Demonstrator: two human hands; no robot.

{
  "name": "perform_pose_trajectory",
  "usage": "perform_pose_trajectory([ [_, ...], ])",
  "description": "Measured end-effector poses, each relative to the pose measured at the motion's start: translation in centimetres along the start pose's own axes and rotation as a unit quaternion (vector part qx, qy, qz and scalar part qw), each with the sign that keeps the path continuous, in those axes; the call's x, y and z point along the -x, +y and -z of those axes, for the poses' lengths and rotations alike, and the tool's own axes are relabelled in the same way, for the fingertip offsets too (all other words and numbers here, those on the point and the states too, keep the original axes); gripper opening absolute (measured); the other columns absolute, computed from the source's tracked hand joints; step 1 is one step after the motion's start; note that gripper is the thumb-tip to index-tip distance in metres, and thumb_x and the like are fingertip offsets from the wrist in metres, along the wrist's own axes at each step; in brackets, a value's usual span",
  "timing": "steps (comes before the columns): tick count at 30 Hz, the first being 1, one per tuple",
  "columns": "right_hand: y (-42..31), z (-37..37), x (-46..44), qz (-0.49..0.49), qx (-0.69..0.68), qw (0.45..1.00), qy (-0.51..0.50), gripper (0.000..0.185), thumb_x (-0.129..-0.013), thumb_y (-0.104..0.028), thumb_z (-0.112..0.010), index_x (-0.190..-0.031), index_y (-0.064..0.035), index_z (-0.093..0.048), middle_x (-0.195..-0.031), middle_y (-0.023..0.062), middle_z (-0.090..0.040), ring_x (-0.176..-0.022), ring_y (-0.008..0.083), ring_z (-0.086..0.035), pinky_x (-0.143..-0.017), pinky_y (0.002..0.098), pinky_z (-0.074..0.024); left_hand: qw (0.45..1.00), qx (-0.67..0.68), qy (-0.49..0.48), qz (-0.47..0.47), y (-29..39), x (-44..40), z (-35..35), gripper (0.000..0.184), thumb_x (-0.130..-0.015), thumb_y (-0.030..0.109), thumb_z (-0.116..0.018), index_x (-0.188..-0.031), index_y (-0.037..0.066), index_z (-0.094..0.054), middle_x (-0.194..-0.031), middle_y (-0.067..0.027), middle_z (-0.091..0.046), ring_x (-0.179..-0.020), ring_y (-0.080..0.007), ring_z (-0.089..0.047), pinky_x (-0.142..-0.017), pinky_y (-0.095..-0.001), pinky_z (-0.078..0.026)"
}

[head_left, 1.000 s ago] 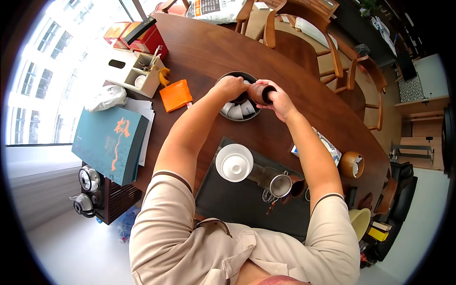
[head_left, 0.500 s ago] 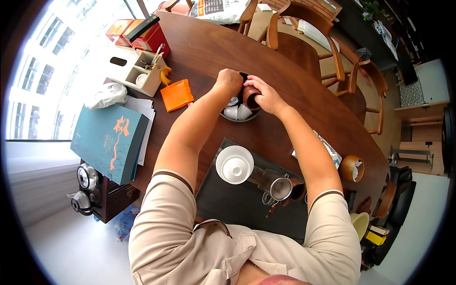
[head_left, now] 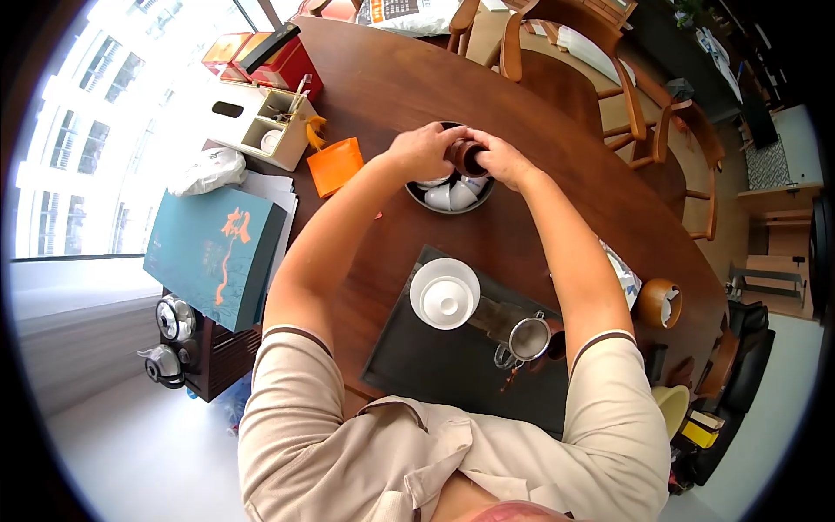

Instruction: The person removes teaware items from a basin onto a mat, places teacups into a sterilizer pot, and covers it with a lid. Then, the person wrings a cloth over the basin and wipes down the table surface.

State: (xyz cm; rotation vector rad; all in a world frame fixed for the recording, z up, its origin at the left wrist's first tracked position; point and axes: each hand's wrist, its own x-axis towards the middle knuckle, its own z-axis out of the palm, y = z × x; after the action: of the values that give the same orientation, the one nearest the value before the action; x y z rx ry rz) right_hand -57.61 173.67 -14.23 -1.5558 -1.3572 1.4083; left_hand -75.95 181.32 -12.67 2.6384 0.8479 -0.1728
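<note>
Over the table (head_left: 383, 78), hands (head_left: 423, 150) (head_left: 504, 163) flank a brown cup (head_left: 467, 157).

Left hand (head_left: 421, 150) beside right hand (head_left: 504, 163), fingers (head_left: 451, 135) apparently curled.

The black tray (head_left: 404, 370), strainer (head_left: 529, 339) and kettles (head_left: 163, 365) suggest a tea room

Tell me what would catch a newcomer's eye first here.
Probably the left hand and right hand, meeting at a brown cup over a round bowl of white cups. Next, the bright orange packet left of the bowl, then the large teal box with orange lettering, near the window.
</note>
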Motion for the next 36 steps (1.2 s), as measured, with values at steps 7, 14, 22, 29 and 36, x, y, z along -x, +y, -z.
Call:
perform_pose_trajectory([
  [7,1.8,-0.2,-0.5,-0.001,0.103,0.979,0.177,0.054,-0.083,-0.001,-0.053,-0.137,-0.0063,-0.046,-0.114,0.0157,-0.064,-0.098,0.0213,-0.063,-0.085,0.0311,-0.051,0.952,0.253,0.131,-0.108,1.0,-1.4,-4.4,0.069,-0.08,0.027,-0.066,-0.141,0.012,-0.039,-0.137,-0.0154,-0.046,-0.121,-0.0308,-0.05,-0.099,-0.038,-0.043],
  [14,-0.3,-2.5,3.7,0.055,0.345,0.875,0.335,0.049,-0.079,-0.019,-0.067,-0.122,-0.0028,-0.051,-0.105,0.0217,-0.063,-0.099,0.038,-0.061,-0.086,0.0427,-0.0499,0.964,0.218,0.113,-0.097,1.3,-3.1,-4.8,0.043,-0.079,0.013,-0.059,-0.122,0.01,-0.056,-0.123,-0.0139,-0.057,-0.12,-0.0309,-0.05,-0.099,-0.0396,-0.042],
  [22,0.5,-3.9,7.2,-0.054,0.438,0.872,0.213,0.021,-0.085,-0.029,-0.06,-0.095,-0.0134,-0.07,-0.093,0.0105,-0.066,-0.091,0.032,-0.063,-0.076,0.0437,-0.0509,0.976,0.13,0.151,-0.087,2.1,-4.7,-4.8,0.033,-0.079,0.006,-0.055,-0.11,0.012,-0.064,-0.112,-0.0128,-0.062,-0.103,-0.0315,-0.06,-0.087,-0.0412,-0.048],
  [29,0.8,-6.5,6.9,-0.032,0.442,0.878,0.181,0.015,-0.085,-0.026,-0.059,-0.089,-0.0153,-0.069,-0.087,0.0096,-0.069,-0.086,0.0304,-0.066,-0.073,0.0443,-0.0533,0.992,0.048,0.103,-0.057,3.7,-5.5,-4.1,0.028,-0.08,0.008,-0.057,-0.107,0.01,-0.063,-0.111,-0.0105,-0.063,-0.101,-0.0307,-0.062,-0.085,-0.0431,-0.048],
  [36,0.4,-8.1,7.0,-0.056,0.433,0.888,0.146,0.016,-0.086,-0.026,-0.059,-0.096,-0.0166,-0.068,-0.091,0.009,-0.069,-0.087,0.0306,-0.066,-0.074,0.0454,-0.053,0.975,-0.145,0.16,-0.045,5.9,-4.7,-5.2,0.019,-0.077,0.016,-0.065,-0.096,0.013,-0.062,-0.097,-0.005,-0.063,-0.087,-0.021,-0.066,-0.079,-0.0387,-0.048],
])
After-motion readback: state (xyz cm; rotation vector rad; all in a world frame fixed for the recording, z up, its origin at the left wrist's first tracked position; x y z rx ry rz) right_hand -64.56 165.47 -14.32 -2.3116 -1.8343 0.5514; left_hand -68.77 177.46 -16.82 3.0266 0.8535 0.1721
